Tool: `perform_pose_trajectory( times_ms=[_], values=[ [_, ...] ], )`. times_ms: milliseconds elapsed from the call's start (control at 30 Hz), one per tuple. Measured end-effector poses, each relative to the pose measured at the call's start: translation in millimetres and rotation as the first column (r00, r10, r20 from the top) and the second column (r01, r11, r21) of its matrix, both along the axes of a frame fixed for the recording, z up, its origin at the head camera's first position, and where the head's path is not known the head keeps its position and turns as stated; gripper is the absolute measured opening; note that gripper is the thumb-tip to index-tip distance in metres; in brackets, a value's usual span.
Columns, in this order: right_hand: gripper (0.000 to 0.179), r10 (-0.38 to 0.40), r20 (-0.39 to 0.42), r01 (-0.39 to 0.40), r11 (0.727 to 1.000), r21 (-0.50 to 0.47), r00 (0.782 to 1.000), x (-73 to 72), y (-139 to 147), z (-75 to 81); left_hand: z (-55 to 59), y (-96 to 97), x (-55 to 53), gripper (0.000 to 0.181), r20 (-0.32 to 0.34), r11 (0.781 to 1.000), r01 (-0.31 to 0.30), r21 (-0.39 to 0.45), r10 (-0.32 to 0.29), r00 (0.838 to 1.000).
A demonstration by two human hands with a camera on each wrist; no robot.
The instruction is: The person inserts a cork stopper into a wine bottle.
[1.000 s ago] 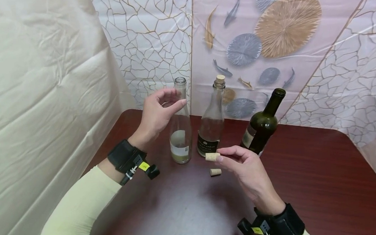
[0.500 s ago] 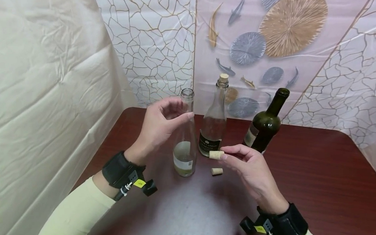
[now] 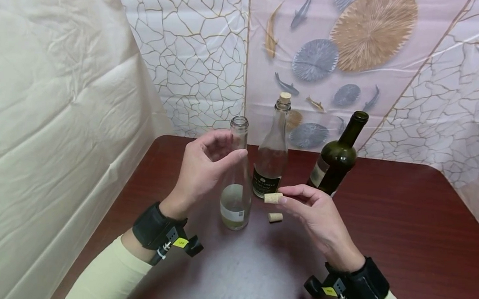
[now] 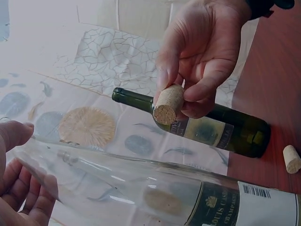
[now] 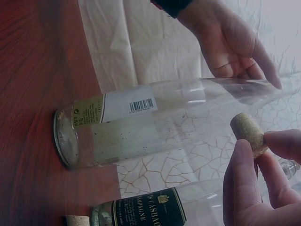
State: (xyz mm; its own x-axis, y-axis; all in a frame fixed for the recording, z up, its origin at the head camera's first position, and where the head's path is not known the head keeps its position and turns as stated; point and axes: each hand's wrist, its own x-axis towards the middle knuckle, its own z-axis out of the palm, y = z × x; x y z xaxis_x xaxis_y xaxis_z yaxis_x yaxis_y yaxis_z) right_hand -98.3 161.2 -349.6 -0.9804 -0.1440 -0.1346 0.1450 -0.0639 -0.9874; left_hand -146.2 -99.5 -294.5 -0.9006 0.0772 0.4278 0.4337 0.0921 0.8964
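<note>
In the head view my left hand [image 3: 199,170] grips a clear glass bottle [image 3: 235,207] by its neck, fingers behind and thumb in front. This bottle stands upright on the table with an uncovered mouth and a pale label. My right hand [image 3: 319,220] pinches a cork [image 3: 273,198] between thumb and fingertips, right of the bottle's lower half. The right wrist view shows the cork [image 5: 248,134] held beside the clear glass [image 5: 178,127]. Below it on the table lies a second cork [image 3: 275,217].
Behind the corks stands a clear bottle with a black label [image 3: 266,180], a cork [image 3: 285,97] in its mouth. A dark green bottle [image 3: 338,155] stands farther right, its mouth uncovered. Patterned cloth [image 3: 201,56] hangs behind the reddish-brown table [image 3: 408,212], pale cloth [image 3: 68,109] at the left.
My left hand has brought the clear bottle nearer to me, away from the black-labelled one. My right hand has stayed almost in place with its cork.
</note>
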Motion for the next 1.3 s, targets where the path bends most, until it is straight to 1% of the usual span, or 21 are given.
perform_pose_trajectory(
  times_ms=[67, 133, 300, 400, 500, 567, 633, 733, 833, 900, 1000, 1100, 1200, 1300],
  values=[
    [0.036, 0.001, 0.003, -0.001, 1.000, 0.005, 1.000, -0.3, -1.9, -0.5, -2.8, -0.4, 0.0, 0.031, -0.027, 1.000, 0.003, 0.017, -0.003, 1.000],
    [0.034, -0.003, 0.002, 0.003, 1.000, 0.001, 1.000, -0.1, -2.9, -0.9, -4.1, 0.4, -0.4, 0.032, -0.055, 1.000, -0.003, 0.015, 0.004, 0.998],
    [0.034, -0.012, -0.004, 0.012, 1.000, 0.014, 1.000, -0.2, -3.0, 4.5, -7.7, 0.8, -0.6, 0.034, -0.146, 0.997, -0.047, -0.053, 0.039, 0.989],
    [0.032, -0.010, -0.029, 0.012, 0.996, 0.088, 1.000, -1.3, -3.2, 12.5, -10.5, 0.8, 0.4, 0.034, -0.173, 0.995, -0.068, -0.076, 0.054, 0.984],
    [0.030, 0.000, -0.095, 0.017, 0.984, 0.178, 0.996, -4.4, -5.1, 21.8, -11.4, 0.5, 0.9, 0.035, -0.176, 0.993, -0.082, -0.091, 0.065, 0.982],
    [0.033, 0.018, -0.144, 0.019, 0.968, 0.252, 0.989, -6.9, -6.4, 28.4, -11.7, -0.1, 1.0, 0.035, -0.180, 0.991, -0.088, -0.097, 0.069, 0.981],
    [0.035, 0.041, -0.190, 0.025, 0.943, 0.332, 0.981, -9.3, -7.7, 35.2, -11.8, -0.9, 0.8, 0.035, -0.186, 0.991, -0.091, -0.103, 0.071, 0.980],
    [0.035, 0.073, -0.236, 0.044, 0.889, 0.456, 0.969, -12.5, -8.9, 46.2, -12.0, -2.1, 0.4, 0.036, -0.200, 0.990, -0.092, -0.108, 0.069, 0.977],
    [0.029, 0.101, -0.299, 0.078, 0.842, 0.534, 0.949, -15.6, -10.9, 57.9, -12.1, -2.6, 0.0, 0.036, -0.209, 0.990, -0.086, -0.113, 0.061, 0.976],
    [0.024, 0.133, -0.345, 0.096, 0.814, 0.572, 0.929, -18.0, -12.9, 66.0, -12.4, -2.7, -0.4, 0.036, -0.210, 0.990, -0.082, -0.119, 0.055, 0.976],
    [0.020, 0.191, -0.419, 0.122, 0.780, 0.614, 0.888, -22.4, -17.7, 78.1, -12.6, -2.8, -0.4, 0.037, -0.212, 0.988, -0.083, -0.130, 0.054, 0.976],
    [0.018, 0.239, -0.469, 0.140, 0.756, 0.639, 0.850, -27.6, -23.5, 88.8, -13.0, -3.2, -0.6, 0.037, -0.220, 0.987, -0.092, -0.134, 0.061, 0.974],
    [0.017, 0.269, -0.491, 0.152, 0.737, 0.659, 0.828, -31.6, -28.9, 98.5, -13.5, -3.4, -0.8, 0.036, -0.229, 0.987, -0.094, -0.132, 0.062, 0.971],
    [0.016, 0.291, -0.498, 0.156, 0.720, 0.676, 0.817, -33.6, -33.1, 110.0, -14.3, -3.9, -1.2, 0.035, -0.237, 0.987, -0.095, -0.127, 0.062, 0.969]
  ],
)
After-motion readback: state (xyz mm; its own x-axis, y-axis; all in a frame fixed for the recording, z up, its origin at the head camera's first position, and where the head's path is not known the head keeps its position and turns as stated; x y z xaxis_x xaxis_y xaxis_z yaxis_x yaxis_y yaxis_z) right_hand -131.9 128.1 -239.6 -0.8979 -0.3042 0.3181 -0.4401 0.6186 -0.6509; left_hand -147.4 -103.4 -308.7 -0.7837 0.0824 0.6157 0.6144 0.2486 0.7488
